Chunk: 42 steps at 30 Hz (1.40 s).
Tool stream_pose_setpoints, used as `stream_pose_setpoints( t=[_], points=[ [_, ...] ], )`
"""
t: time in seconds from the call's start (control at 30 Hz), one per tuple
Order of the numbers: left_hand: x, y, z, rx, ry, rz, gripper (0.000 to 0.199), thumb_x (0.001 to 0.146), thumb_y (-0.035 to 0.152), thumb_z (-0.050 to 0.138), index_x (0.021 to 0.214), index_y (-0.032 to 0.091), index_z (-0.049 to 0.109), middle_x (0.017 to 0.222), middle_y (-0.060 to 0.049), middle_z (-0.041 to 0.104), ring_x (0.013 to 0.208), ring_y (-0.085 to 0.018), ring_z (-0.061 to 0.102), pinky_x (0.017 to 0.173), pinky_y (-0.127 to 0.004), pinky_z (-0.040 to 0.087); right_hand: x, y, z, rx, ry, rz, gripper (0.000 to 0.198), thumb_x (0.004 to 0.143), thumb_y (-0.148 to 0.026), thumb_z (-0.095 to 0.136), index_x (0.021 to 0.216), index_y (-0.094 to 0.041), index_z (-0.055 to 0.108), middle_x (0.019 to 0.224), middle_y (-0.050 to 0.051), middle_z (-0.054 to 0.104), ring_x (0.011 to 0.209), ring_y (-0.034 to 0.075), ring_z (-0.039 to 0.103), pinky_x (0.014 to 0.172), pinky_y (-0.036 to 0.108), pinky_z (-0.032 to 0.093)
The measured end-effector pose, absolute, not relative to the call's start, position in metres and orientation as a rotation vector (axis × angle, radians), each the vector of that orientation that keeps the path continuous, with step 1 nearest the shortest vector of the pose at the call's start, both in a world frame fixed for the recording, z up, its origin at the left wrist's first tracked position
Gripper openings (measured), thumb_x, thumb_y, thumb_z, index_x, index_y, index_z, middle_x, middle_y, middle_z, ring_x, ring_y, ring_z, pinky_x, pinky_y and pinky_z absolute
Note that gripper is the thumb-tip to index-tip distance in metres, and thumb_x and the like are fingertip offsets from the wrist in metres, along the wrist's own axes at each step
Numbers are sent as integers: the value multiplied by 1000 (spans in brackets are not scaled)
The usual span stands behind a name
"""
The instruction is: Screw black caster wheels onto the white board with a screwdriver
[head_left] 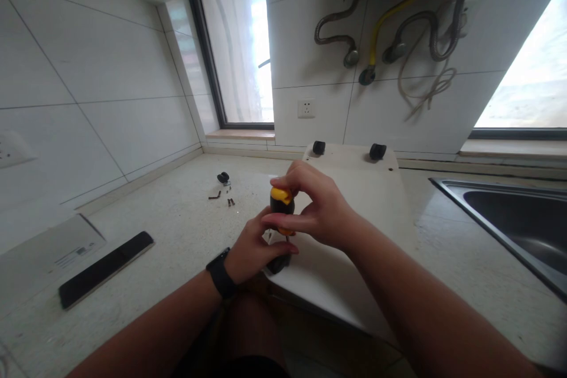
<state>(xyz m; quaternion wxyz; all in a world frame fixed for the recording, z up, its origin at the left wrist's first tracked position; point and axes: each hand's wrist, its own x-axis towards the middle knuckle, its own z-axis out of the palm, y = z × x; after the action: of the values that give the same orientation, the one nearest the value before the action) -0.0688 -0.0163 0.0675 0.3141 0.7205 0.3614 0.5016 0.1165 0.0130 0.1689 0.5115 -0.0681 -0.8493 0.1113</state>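
Note:
My right hand (316,204) grips a stubby screwdriver (282,204) with a yellow and black handle, held upright with its shaft pointing down. Under it, a black caster (278,264) sits at the near left corner of a white board (363,207). My left hand (250,248), with a black watch on its wrist, closes around this caster, its thumb beside the screwdriver shaft. Some of the left fingers are hidden, and so is the screwdriver's tip. Two more black casters, the left one (318,147) and the right one (377,152), stand on the board's far edge.
On the counter (177,236) lie a loose black caster (223,178), several small screws (231,202) and an L-shaped hex key (215,195). Further left are a long black strip (106,269) and a white box (48,254). A steel sink (514,212) is at the right.

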Motion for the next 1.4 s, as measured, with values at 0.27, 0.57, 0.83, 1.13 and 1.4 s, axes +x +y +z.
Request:
stream_pose_setpoints(
  t=[0.27,0.57,0.83,1.13,1.4],
  points=[
    [-66,-23,83,1764,977,1431,29,86,39,84,101,18,74,97,-5,78,90,-23,72,83,-35,59,122,7,176,-75,-2152,532,31,95,-33,74,122,-22,65,119,9,70,106,21,67,94,39,57],
    [-88,-11,96,1906,846,1049,19,96,35,71,105,20,79,102,-5,80,99,-25,75,92,-39,59,133,11,179,-47,-2198,1054,46,98,-19,67,143,-26,61,138,9,69,126,22,67,107,44,56],
    [-76,-19,102,1775,949,1339,44,67,27,97,103,17,73,99,-4,78,93,-25,72,84,-37,60,110,2,168,-341,-2053,459,40,79,-33,90,104,-22,61,103,4,68,87,19,64,74,34,56],
    [-74,-23,105,1885,818,1182,10,86,25,81,90,18,76,91,-3,77,86,-21,72,80,-33,60,131,0,185,-16,-2268,875,46,101,-22,63,146,-25,56,144,11,65,133,22,62,111,42,52],
    [-86,-15,117,1988,917,1025,30,85,33,85,110,18,78,108,-8,80,104,-28,75,94,-41,60,120,-1,178,-400,-2143,560,42,84,-32,87,122,-22,72,111,5,78,99,21,74,84,33,62]
  ],
)
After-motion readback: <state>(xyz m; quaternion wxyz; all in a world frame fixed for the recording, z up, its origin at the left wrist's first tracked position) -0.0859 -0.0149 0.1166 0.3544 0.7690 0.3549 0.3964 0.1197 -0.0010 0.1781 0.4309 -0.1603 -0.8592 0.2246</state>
